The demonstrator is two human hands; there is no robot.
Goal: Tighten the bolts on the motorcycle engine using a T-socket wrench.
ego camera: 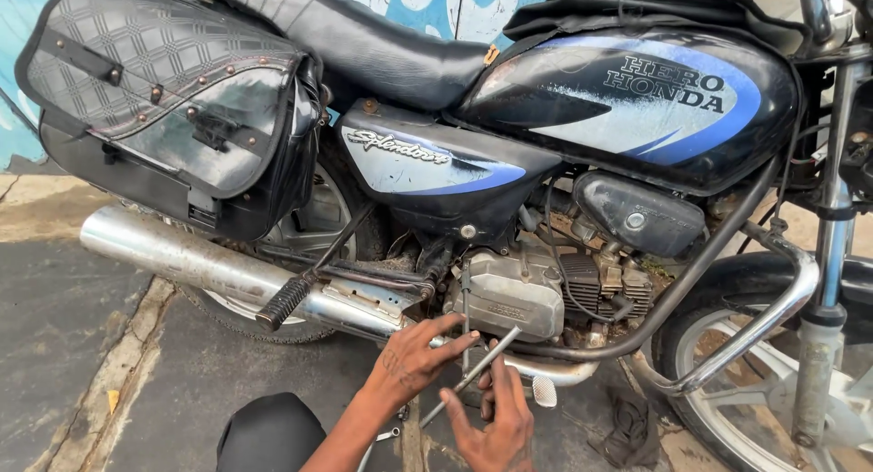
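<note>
1. Nearest the camera, at the bottom edge, a dark rounded knee point(270, 433) sits beside two bare hands reaching toward a parked motorcycle point(509, 145).
2. Between the hands is a thin metal rod point(473, 375), grey and dull, plain along its length, with no visible handle.
3. Its long axis runs diagonally: the upper end points up and right toward the silver engine casing point(505, 295), the lower end points down and left toward the ground.
4. It lies just below the engine and in front of the chrome exhaust pipe point(200, 263).
5. Reaching in from the lower left, the left hand point(411, 358) is unclenched, fingers spread and stretched toward the engine's underside. Fingertips lie at the rod's upper part, without closing round it.
6. Coming up from the bottom edge, the right hand point(496, 417) has its fingers curled around the rod's lower half, grasping it.
7. A black ribbed footpeg point(284, 302) sticks out to the left of the hands.
8. A quilted black saddlebag point(164, 99) hangs over the rear wheel, and a black and blue fuel tank point(637, 99) sits above the engine.
9. A dark rag point(627, 431) lies on the pavement near the front wheel.
</note>
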